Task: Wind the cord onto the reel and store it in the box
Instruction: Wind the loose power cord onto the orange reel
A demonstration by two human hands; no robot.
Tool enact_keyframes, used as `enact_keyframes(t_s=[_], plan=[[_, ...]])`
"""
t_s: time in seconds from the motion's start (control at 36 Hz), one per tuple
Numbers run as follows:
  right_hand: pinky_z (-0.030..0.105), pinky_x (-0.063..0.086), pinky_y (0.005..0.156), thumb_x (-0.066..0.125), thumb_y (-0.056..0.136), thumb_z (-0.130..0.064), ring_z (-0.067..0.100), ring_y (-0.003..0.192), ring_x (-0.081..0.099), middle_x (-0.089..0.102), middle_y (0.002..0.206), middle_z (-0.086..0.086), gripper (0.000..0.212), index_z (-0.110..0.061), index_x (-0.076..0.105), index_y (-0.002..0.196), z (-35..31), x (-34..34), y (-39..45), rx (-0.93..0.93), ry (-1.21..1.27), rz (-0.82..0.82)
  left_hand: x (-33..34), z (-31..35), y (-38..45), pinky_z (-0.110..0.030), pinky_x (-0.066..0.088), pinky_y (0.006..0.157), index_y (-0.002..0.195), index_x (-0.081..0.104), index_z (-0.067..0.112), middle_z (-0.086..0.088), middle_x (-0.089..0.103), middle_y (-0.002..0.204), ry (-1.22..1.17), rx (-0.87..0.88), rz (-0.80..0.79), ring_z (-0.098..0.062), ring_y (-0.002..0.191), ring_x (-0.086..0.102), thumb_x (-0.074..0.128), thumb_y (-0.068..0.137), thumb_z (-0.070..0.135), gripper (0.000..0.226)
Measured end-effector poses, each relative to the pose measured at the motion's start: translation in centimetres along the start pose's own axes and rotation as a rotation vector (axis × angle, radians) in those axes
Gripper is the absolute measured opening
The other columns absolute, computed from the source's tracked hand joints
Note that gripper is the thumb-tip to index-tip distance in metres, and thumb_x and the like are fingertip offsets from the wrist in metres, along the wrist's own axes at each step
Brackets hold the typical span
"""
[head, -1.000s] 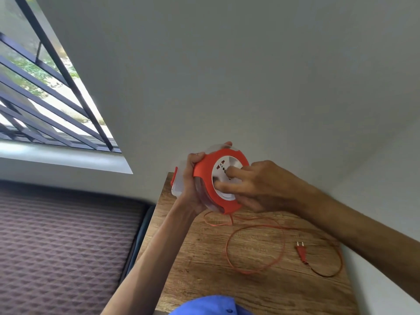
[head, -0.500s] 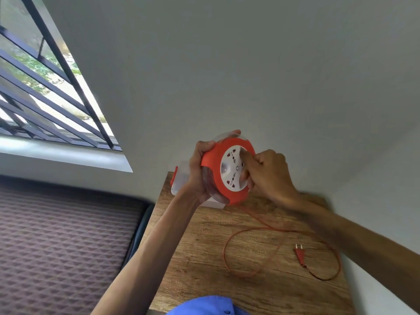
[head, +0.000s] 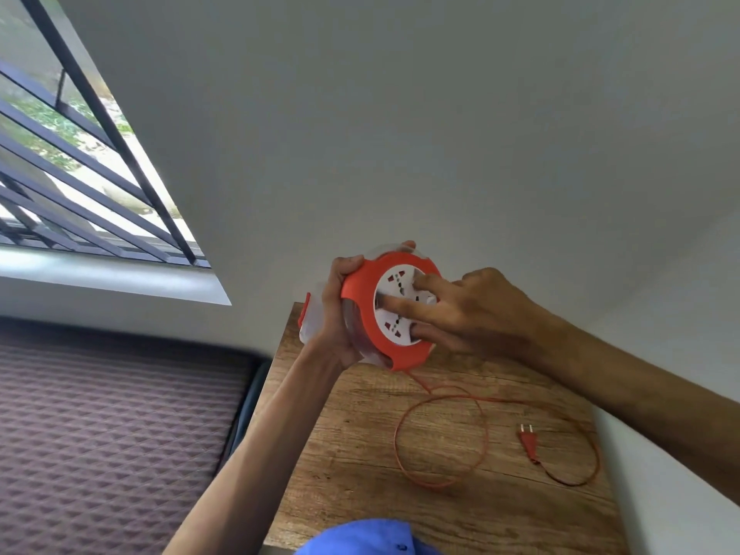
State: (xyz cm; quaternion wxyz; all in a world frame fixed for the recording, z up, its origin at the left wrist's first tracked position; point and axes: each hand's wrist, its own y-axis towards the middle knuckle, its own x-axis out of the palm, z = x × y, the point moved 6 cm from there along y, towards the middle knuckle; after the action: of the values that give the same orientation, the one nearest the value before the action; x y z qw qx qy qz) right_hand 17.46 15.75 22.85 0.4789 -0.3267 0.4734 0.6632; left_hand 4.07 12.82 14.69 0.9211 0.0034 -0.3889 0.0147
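Observation:
My left hand (head: 337,310) grips the orange cord reel (head: 362,314) by its rim and holds it above the far end of the wooden table (head: 360,466). The reel has a white socket face (head: 394,314) turned toward me. My right hand (head: 468,314) lies on that face with straight fingers spread over it. An orange cord (head: 440,438) drops from the reel's lower edge, loops on the table and ends in an orange plug (head: 529,440) at the right. A clear box with an orange latch (head: 308,318) stands behind the reel, mostly hidden.
White walls border the table at the back and along the right. To the left, below table height, lies a brown quilted mattress (head: 112,434). A barred window (head: 80,170) fills the upper left. Blue fabric (head: 360,538) shows at the bottom edge.
My right hand has turned on the socket face, from curled at its right edge to fingers spread across it. The cord loop on the table has shifted and drawn in slightly.

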Motion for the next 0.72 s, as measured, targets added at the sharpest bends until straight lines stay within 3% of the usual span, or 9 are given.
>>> enact_keyframes(t_s=[0.06,0.14,0.19,0.25,0.36,0.42,0.47,0.56,0.72], plan=[[0.036,0.056,0.045,0.058,0.098,-0.059,0.032,0.052,0.069,0.081,0.092,0.018,0.064,-0.013,0.069,0.14,0.1,0.2,0.3,0.214,0.065,0.048,0.5,0.2,0.2,-0.046,0.059,0.095,0.16,0.049,0.005,-0.02,0.065,0.136,0.023,0.034,0.01,-0.034,0.118,0.067,0.036,0.099,0.05,0.077],[0.033,0.051,0.052,0.064,0.098,-0.06,0.026,0.045,0.06,0.066,0.056,0.006,0.056,-0.007,0.079,0.088,1.8,0.3,0.8,0.7,0.175,0.118,1.4,0.0,0.4,-0.048,0.057,0.102,0.162,0.046,0.002,-0.022,0.064,0.14,0.024,0.049,-0.007,-0.036,0.122,0.067,0.038,0.098,0.049,0.08],[0.036,0.052,0.053,0.057,0.107,-0.046,0.021,0.045,0.056,0.059,0.051,0.003,0.056,-0.007,0.075,0.071,2.7,1.1,0.6,0.886,0.286,0.115,1.7,0.1,0.5,-0.049,0.055,0.106,0.168,0.037,-0.002,-0.025,0.061,0.146,0.017,0.072,-0.041,-0.037,0.127,0.065,0.045,0.096,0.053,0.091],[0.037,0.051,0.052,0.051,0.111,-0.039,0.021,0.044,0.055,0.057,0.05,0.004,0.059,-0.006,0.073,0.068,2.9,1.3,0.4,0.92,0.311,0.111,1.6,0.4,0.5,-0.048,0.057,0.105,0.17,0.034,-0.001,-0.026,0.061,0.144,0.001,0.092,-0.074,-0.037,0.126,0.066,0.058,0.093,0.055,0.099],[0.025,0.036,0.049,0.062,0.105,-0.038,0.024,0.039,0.053,0.063,0.054,0.004,0.042,-0.01,0.074,0.076,2.0,-1.3,0.6,0.694,0.084,0.204,0.9,0.9,0.6,-0.05,0.052,0.107,0.171,0.03,0.0,-0.027,0.056,0.146,-0.016,0.057,-0.113,-0.041,0.129,0.059,0.058,0.097,0.056,0.097],[0.025,0.041,0.047,0.071,0.098,-0.031,0.025,0.046,0.06,0.077,0.079,0.006,0.023,-0.01,0.077,0.101,1.1,-2.4,1.0,0.41,0.063,0.235,0.4,0.8,0.7,-0.052,0.049,0.111,0.172,0.029,0.001,-0.029,0.052,0.152,-0.024,0.02,-0.14,-0.042,0.134,0.056,0.052,0.101,0.055,0.092],[0.029,0.053,0.048,0.07,0.094,-0.029,0.026,0.058,0.067,0.077,0.105,0.01,0.033,-0.012,0.072,0.121,0.3,-2.1,1.0,0.179,0.145,0.128,0.1,0.8,0.8,-0.054,0.043,0.114,0.173,0.029,0.004,-0.029,0.049,0.156,-0.032,-0.011,-0.16,-0.043,0.137,0.052,0.049,0.103,0.056,0.09],[0.028,0.058,0.052,0.064,0.095,-0.037,0.025,0.064,0.07,0.071,0.117,0.011,0.044,-0.019,0.063,0.135,0.1,-1.9,1.2,0.109,0.188,0.012,-0.3,0.5,0.9,-0.054,0.042,0.114,0.174,0.029,0.006,-0.027,0.048,0.159,-0.037,-0.043,-0.192,-0.044,0.138,0.051,0.049,0.103,0.058,0.09],[0.03,0.055,0.05,0.057,0.098,-0.035,0.025,0.071,0.07,0.068,0.11,0.009,0.045,-0.024,0.057,0.142,-1.1,-1.2,1.5,-0.054,0.127,-0.042,-0.5,0.0,0.8,-0.053,0.047,0.11,0.172,0.036,0.006,-0.026,0.052,0.152,-0.042,-0.079,-0.142,-0.042,0.133,0.055,0.057,0.099,0.056,0.091]])
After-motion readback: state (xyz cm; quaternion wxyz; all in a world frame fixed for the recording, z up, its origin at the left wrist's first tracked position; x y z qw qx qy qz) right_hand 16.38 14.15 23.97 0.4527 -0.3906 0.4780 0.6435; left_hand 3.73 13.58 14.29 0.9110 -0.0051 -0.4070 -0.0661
